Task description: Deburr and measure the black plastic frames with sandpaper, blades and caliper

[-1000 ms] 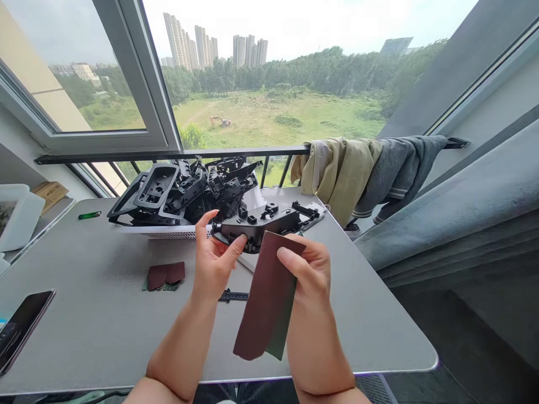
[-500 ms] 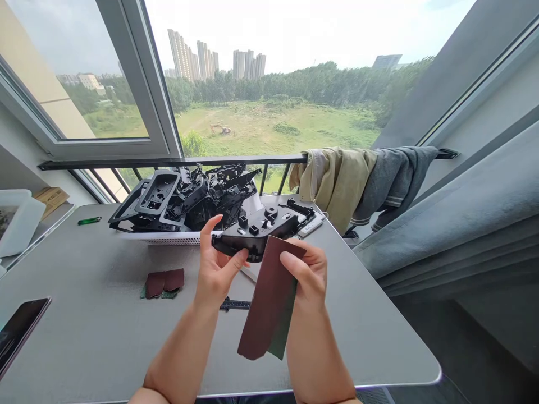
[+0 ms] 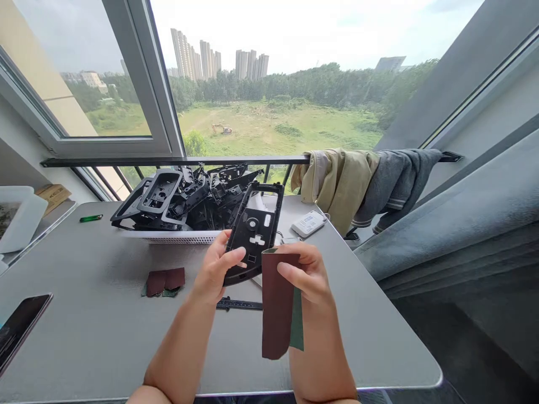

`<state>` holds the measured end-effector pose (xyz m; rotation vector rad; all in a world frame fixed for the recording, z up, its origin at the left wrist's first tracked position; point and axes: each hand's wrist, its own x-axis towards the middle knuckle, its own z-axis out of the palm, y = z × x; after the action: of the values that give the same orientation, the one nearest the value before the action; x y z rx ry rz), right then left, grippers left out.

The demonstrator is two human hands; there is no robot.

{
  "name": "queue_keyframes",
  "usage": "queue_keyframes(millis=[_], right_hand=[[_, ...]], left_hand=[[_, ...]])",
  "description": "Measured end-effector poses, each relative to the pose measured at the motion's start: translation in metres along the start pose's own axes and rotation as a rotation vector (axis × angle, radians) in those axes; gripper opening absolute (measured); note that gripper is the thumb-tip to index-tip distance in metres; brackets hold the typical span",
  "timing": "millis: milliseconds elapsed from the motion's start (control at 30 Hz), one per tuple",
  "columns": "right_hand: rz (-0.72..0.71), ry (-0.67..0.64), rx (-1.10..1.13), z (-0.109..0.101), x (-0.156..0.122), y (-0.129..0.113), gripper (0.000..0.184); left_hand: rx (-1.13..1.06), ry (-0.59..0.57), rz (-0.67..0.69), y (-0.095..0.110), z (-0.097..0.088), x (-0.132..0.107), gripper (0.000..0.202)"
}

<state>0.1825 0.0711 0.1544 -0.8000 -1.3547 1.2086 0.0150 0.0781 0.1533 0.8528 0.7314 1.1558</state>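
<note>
My left hand (image 3: 219,266) grips the lower left edge of a black plastic panel (image 3: 240,244), thumb on its face. The panel is tilted up and shows a large opening at its far end and smaller cut-outs nearer me. In my right hand (image 3: 309,272) is a folded sheet of sandpaper (image 3: 278,314), dark red-brown on one side and green on the other, pinched near its top. The sandpaper hangs down beside the panel's near right edge; whether they touch I cannot tell. Behind the sandpaper, a black caliper (image 3: 238,304) lies partly covered on the table.
A white basket (image 3: 181,238) heaped with black plastic parts (image 3: 197,196) stands at the back. Torn sandpaper pieces (image 3: 165,281), a green pen (image 3: 91,218) and a phone (image 3: 23,331) lie to the left. A white device (image 3: 309,224) rests at the back right, near clothes on the railing (image 3: 337,179).
My left hand has turned the panel from nearly flat to upright, its face now toward me. The sandpaper in my right hand has swung to hang straighter and slightly further right.
</note>
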Motion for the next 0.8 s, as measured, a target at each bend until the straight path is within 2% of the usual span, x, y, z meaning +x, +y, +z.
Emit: queue_keyframes(millis=[100, 233, 400, 467, 600, 800], right_hand=[[0.006, 0.007, 0.044, -0.002, 0.001, 0.002, 0.027], [0.039, -0.016, 0.037, -0.002, 0.001, 0.0, 0.031], [-0.086, 0.043, -0.023, 0.002, -0.001, -0.007, 0.033], [-0.106, 0.026, -0.05, 0.006, -0.003, -0.011, 0.032], [-0.107, -0.086, -0.12, 0.016, -0.009, -0.017, 0.025], [-0.107, -0.015, -0.285, 0.023, -0.011, -0.019, 0.028]], left_hand=[[0.019, 0.035, 0.091, -0.007, 0.006, 0.001, 0.043], [0.037, 0.137, 0.177, -0.014, 0.01, 0.002, 0.045], [0.062, 0.209, 0.257, -0.02, 0.004, 0.005, 0.049], [0.091, 0.244, 0.304, -0.02, 0.003, 0.005, 0.047], [0.152, 0.203, 0.38, -0.017, 0.006, 0.003, 0.043], [0.278, 0.252, 0.396, -0.017, 0.004, 0.001, 0.042]])
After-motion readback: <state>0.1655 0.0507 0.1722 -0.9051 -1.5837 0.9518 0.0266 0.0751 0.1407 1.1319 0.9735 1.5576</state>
